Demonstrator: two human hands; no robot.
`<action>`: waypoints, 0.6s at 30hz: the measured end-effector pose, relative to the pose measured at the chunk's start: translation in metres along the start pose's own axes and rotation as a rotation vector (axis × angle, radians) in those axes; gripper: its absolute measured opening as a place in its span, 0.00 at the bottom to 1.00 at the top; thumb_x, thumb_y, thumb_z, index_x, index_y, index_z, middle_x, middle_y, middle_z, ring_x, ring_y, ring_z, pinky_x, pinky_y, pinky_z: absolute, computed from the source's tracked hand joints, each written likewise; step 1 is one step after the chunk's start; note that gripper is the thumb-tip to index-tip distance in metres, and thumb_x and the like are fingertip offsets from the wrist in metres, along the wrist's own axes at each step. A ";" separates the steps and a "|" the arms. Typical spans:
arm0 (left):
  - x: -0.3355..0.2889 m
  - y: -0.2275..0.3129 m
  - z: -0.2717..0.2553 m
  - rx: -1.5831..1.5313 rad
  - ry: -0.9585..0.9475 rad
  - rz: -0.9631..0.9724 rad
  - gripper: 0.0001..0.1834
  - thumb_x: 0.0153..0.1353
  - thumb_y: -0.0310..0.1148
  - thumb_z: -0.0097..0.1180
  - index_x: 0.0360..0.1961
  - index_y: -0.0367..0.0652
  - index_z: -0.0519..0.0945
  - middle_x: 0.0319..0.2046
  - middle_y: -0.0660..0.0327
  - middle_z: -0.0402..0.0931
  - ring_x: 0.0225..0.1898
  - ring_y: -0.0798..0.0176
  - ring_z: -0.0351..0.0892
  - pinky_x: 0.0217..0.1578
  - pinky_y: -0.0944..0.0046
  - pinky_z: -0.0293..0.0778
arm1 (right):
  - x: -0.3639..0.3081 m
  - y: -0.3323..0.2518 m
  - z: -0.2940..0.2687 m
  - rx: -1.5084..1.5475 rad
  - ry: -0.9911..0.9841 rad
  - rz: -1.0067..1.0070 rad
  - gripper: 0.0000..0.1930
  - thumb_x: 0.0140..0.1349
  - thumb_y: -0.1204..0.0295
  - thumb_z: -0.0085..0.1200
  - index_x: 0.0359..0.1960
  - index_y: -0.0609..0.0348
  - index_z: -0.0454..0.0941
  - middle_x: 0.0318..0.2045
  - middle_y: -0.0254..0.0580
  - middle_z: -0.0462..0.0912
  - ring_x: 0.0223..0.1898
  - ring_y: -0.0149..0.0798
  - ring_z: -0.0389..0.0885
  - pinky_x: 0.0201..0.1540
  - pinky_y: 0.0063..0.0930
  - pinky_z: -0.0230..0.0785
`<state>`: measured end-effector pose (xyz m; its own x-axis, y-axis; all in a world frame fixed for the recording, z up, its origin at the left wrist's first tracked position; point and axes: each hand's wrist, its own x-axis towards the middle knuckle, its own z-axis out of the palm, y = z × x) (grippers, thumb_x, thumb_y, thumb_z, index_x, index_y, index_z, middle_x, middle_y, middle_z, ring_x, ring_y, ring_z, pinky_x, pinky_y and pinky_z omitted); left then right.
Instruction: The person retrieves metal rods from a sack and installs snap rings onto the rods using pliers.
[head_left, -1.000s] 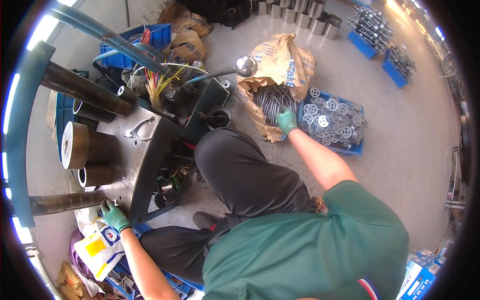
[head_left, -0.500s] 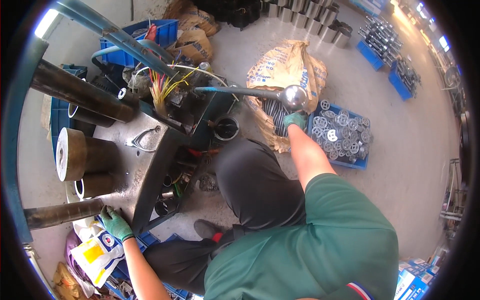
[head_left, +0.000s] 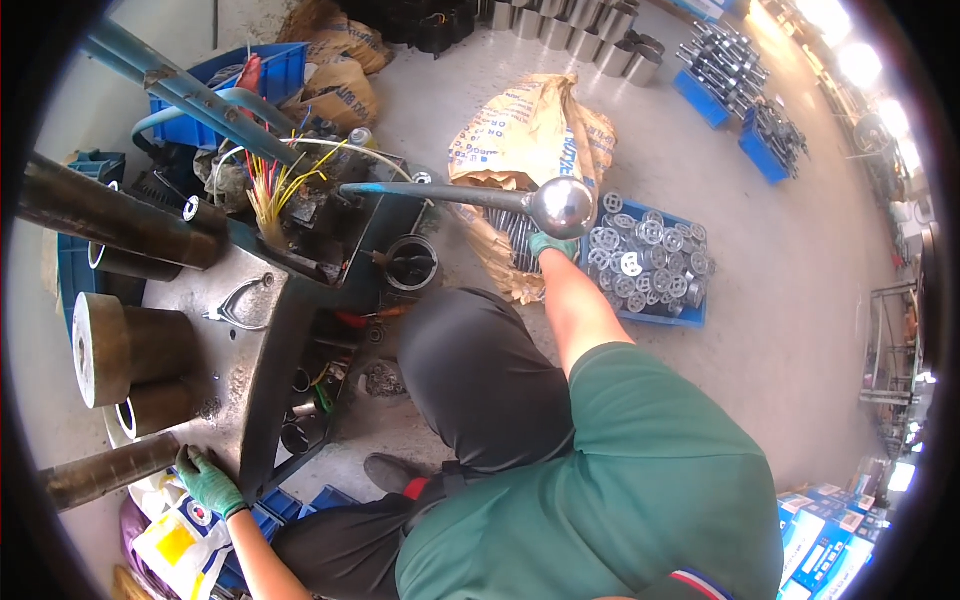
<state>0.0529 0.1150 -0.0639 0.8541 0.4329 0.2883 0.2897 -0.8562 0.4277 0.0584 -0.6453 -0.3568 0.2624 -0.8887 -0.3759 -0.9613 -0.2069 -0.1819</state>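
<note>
My left hand (head_left: 210, 482), in a green glove, rests on the near corner of the worn metal press table (head_left: 215, 345). Its fingers lie stretched out next to the foot of a round steel column (head_left: 112, 472). Over to the right, my gloved right hand (head_left: 553, 243) reaches down to the torn brown paper sack (head_left: 500, 150), at the dark ribbed metal parts (head_left: 516, 238) showing in its opening. A lever (head_left: 440, 192) with a shiny ball knob (head_left: 561, 208) passes above that hand and hides part of it. Its fingers cannot be made out.
A blue crate of round spoked metal discs (head_left: 655, 262) stands right of the sack. Pliers (head_left: 240, 304) and thick metal cylinders (head_left: 130, 350) are on the press table. Bundled coloured wires (head_left: 272, 195) stick up behind it. An open metal pot (head_left: 411, 263) sits by my knee.
The whole view has shifted, so the surroundings appear farther left. My left hand stays on the table corner, and my right hand remains at the sack's opening.
</note>
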 end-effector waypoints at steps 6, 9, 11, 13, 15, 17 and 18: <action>0.001 0.010 0.016 0.077 0.007 0.041 0.22 0.78 0.41 0.51 0.61 0.33 0.79 0.57 0.45 0.82 0.55 0.46 0.82 0.59 0.57 0.75 | 0.021 0.018 -0.016 -0.001 -0.071 -0.031 0.67 0.50 0.37 0.72 0.80 0.65 0.45 0.73 0.64 0.67 0.71 0.57 0.71 0.70 0.46 0.71; -0.002 0.014 0.011 0.153 0.011 0.053 0.23 0.78 0.41 0.50 0.61 0.33 0.79 0.58 0.45 0.81 0.56 0.46 0.81 0.58 0.57 0.75 | 0.026 0.018 -0.011 -0.012 -0.106 -0.047 0.69 0.50 0.37 0.73 0.80 0.65 0.43 0.73 0.67 0.66 0.72 0.58 0.71 0.70 0.46 0.70; 0.000 0.011 0.010 0.147 0.013 0.057 0.22 0.78 0.41 0.51 0.61 0.33 0.79 0.58 0.45 0.81 0.56 0.46 0.81 0.59 0.57 0.75 | 0.028 0.017 -0.006 -0.016 -0.116 -0.060 0.70 0.49 0.37 0.73 0.81 0.66 0.41 0.73 0.68 0.66 0.72 0.59 0.71 0.70 0.46 0.70; -0.001 0.011 0.013 0.136 0.010 0.063 0.22 0.78 0.41 0.51 0.60 0.33 0.79 0.57 0.45 0.81 0.56 0.47 0.81 0.59 0.57 0.75 | 0.030 0.021 0.000 -0.029 -0.115 -0.069 0.71 0.49 0.36 0.74 0.81 0.66 0.40 0.72 0.70 0.66 0.72 0.60 0.71 0.71 0.46 0.69; -0.001 0.013 0.019 0.093 -0.009 0.052 0.22 0.77 0.40 0.52 0.60 0.32 0.79 0.57 0.45 0.81 0.55 0.47 0.80 0.59 0.57 0.74 | 0.032 0.031 0.007 -0.051 -0.077 -0.065 0.72 0.48 0.36 0.74 0.81 0.66 0.39 0.72 0.71 0.66 0.72 0.60 0.71 0.71 0.46 0.69; -0.004 0.018 0.017 0.101 0.013 0.035 0.21 0.77 0.39 0.53 0.59 0.32 0.79 0.56 0.45 0.81 0.55 0.47 0.80 0.60 0.57 0.74 | 0.019 0.029 0.013 -0.068 -0.006 -0.068 0.73 0.48 0.37 0.74 0.81 0.67 0.38 0.72 0.73 0.66 0.71 0.61 0.71 0.72 0.46 0.68; -0.006 0.020 0.012 0.110 0.030 0.017 0.20 0.76 0.38 0.53 0.59 0.32 0.79 0.56 0.45 0.81 0.55 0.47 0.80 0.60 0.57 0.74 | 0.009 0.023 0.013 -0.073 0.036 -0.078 0.73 0.47 0.37 0.75 0.81 0.68 0.38 0.71 0.75 0.66 0.71 0.61 0.71 0.72 0.45 0.68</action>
<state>0.0587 0.0919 -0.0679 0.8465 0.4250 0.3208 0.3224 -0.8885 0.3265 0.0396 -0.6526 -0.3765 0.3350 -0.8824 -0.3303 -0.9419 -0.3045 -0.1418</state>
